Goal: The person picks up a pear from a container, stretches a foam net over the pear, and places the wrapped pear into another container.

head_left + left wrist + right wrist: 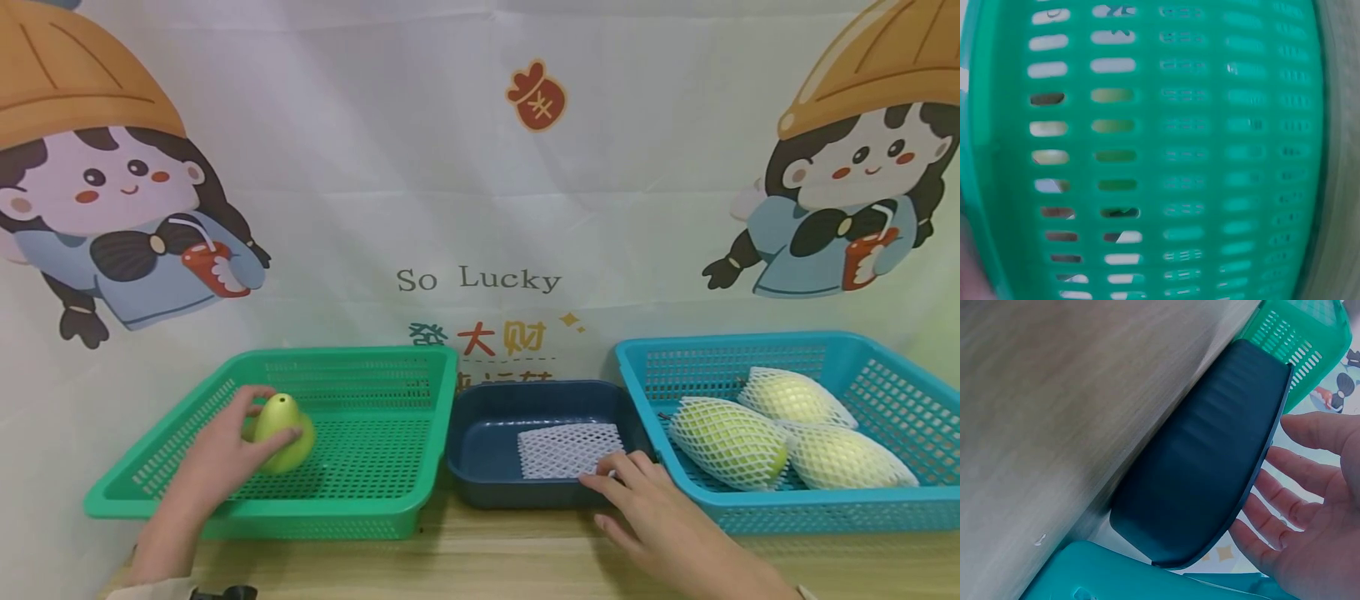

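In the head view, my left hand (pixel 227 446) grips a yellow-green pear (pixel 283 433) between thumb and fingers, with its narrow end up. The pear is inside the left part of the green basket (pixel 427 467); whether it touches the basket floor I cannot tell. My right hand (pixel 656 517) is over the front right rim of a dark blue tray (pixel 480 487), fingers slightly bent and holding nothing. Inside that tray lies a white foam net sleeve (pixel 566 450), close to my right fingertips. The left wrist view shows mostly the basket's slotted wall (pixel 1147 144).
To the right stands a blue basket (pixel 750 500) with three net-wrapped fruits (pixel 731 442). The tray sits between the two baskets on a wooden table (pixel 517 554). Behind them hangs a printed cloth (pixel 480 167).
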Demonstrator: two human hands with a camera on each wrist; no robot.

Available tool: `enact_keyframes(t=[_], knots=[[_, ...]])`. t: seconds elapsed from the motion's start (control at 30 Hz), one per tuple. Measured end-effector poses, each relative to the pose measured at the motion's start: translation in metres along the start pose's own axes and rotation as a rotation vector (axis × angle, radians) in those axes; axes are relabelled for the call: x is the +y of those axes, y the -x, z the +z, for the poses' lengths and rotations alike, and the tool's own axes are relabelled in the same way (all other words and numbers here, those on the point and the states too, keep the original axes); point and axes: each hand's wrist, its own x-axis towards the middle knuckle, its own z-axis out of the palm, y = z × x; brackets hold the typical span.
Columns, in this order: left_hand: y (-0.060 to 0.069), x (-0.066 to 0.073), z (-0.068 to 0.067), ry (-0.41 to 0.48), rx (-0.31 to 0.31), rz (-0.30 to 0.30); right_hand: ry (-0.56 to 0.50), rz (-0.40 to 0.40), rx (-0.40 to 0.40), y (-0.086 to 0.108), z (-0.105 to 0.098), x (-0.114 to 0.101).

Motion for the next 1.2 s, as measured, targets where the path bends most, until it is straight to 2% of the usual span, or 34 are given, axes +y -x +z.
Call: enact_keyframes(t=[0.27,0.7,0.93,1.1,1.2], knots=[[0.003,0.021,-0.004,0.039,0.019,0.019,-0.001,-0.006,0.006,0.0,0.0,0.001],[0.016,0.074,-0.003,0.091,0.009,0.096,0.01,-0.041,0.047,0.001,0.002,0.002],[0.028,0.107,0.004,0.134,-0.027,0.106,0.004,-0.03,0.031,0.0,0.002,0.002],[0.036,0.129,0.01,0.2,-0.071,0.134,0.004,-0.025,0.026,0.0,0.001,0.001],[0.042,0.142,0.015,0.21,-0.093,0.154,0.006,-0.013,0.018,0.0,0.001,0.001]])
